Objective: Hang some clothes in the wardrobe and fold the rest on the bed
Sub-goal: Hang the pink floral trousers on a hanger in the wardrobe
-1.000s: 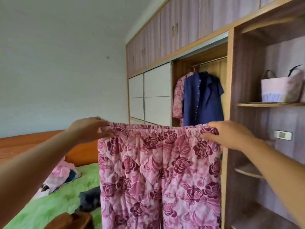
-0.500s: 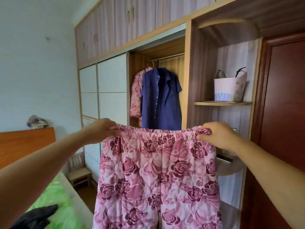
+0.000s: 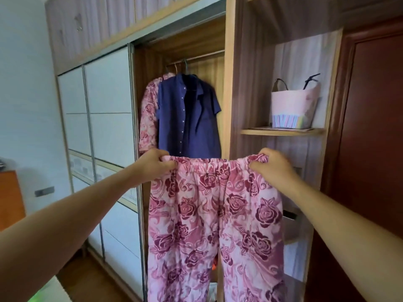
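I hold up pink trousers with a dark rose print by the elastic waistband, and their legs hang straight down. My left hand grips the waistband's left end; my right hand grips its right end. Behind them the wardrobe stands open. On its rail hang a navy short-sleeved shirt and, to its left, a pink floral garment, each on a hanger.
White sliding doors close the wardrobe's left part. An open shelf to the right carries a pink bag. A dark red door is at far right. A green bed corner shows at lower left.
My view has swung right, off the bed and onto the open wardrobe, which now looks closer. Both hands keep the same grip on the waistband.
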